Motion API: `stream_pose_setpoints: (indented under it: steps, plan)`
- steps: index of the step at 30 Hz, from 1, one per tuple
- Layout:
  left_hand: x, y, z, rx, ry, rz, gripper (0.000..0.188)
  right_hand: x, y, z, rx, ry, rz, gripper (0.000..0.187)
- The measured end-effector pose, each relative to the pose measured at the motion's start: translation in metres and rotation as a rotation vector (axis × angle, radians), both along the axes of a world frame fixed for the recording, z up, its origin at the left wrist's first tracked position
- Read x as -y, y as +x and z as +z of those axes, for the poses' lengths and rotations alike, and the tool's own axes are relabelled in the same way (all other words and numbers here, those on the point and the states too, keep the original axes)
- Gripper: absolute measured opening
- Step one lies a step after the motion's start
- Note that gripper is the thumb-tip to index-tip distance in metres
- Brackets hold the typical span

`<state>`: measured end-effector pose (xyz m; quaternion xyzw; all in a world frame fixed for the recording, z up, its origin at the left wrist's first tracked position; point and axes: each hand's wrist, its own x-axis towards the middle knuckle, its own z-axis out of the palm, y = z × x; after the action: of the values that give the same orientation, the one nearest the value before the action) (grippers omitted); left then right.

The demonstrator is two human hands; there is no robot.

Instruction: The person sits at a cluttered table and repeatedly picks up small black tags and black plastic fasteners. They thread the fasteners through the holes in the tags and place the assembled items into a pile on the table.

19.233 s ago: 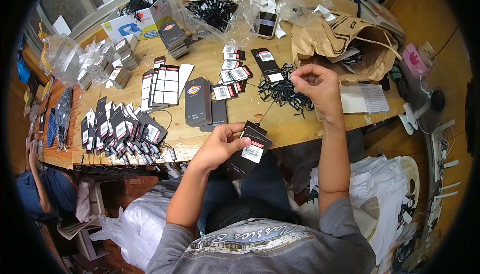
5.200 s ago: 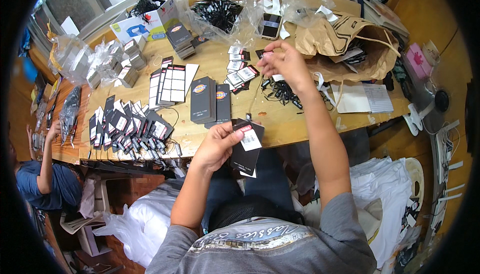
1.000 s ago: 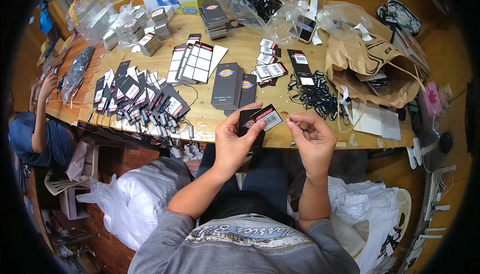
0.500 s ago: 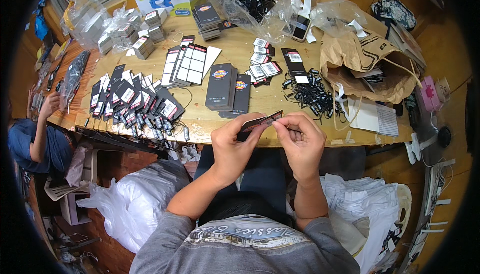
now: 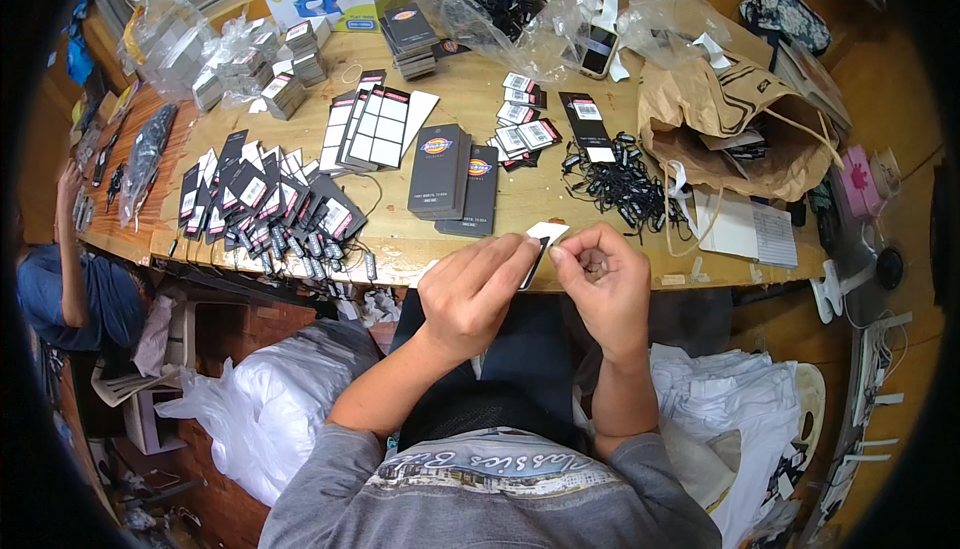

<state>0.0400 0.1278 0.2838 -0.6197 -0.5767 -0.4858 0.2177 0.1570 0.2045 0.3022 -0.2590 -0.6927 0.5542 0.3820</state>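
Note:
My left hand point(image 5: 472, 294) grips a hang tag point(image 5: 545, 233) by its side; the tag is tilted, showing a white face and a dark edge. Close to the tag's right end, my right hand point(image 5: 608, 287) has thumb and forefinger pinched together, and whatever they hold is too small to make out. Just beyond my hands lie two stacks of black hang tags, a taller stack point(image 5: 436, 184) and a lower stack point(image 5: 479, 194). To the right sits a heap of black tag strings point(image 5: 622, 187) with a long black tag point(image 5: 584, 119) behind it.
Strung tags point(image 5: 275, 199) pile up on the left. White-faced cards point(image 5: 376, 129) and small barcode tags point(image 5: 527, 136) lie mid-table. A paper bag point(image 5: 700, 114) stands right, a phone point(image 5: 598, 52) and a box point(image 5: 340, 4) at the back. Another person point(image 5: 80, 284) sits far left.
My left hand has turned the tag over, so its white face shows instead of the dark printed one. My right hand stays pinched beside it. The other person's hand has moved left.

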Motion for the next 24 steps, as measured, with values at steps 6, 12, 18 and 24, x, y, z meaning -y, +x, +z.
stream_pose_setpoints:
  steps: [6,12,18,24]
  plan:
    - [0.0,-0.002,0.003,0.014,-0.012,-0.008,0.025,-0.006,-0.001,-0.006,-0.152,-0.169,0.109,0.009]
    - [-0.003,-0.002,0.0,0.172,-0.044,0.039,0.018,-0.005,-0.002,-0.009,-0.062,-0.072,0.044,0.009]
    - [-0.003,-0.008,-0.002,-0.007,-0.075,0.058,0.014,-0.006,0.002,-0.001,0.128,0.194,-0.044,0.009]
    - [-0.002,-0.011,0.002,-0.183,-0.086,0.051,0.012,-0.005,-0.002,0.004,0.141,0.328,-0.093,0.009]
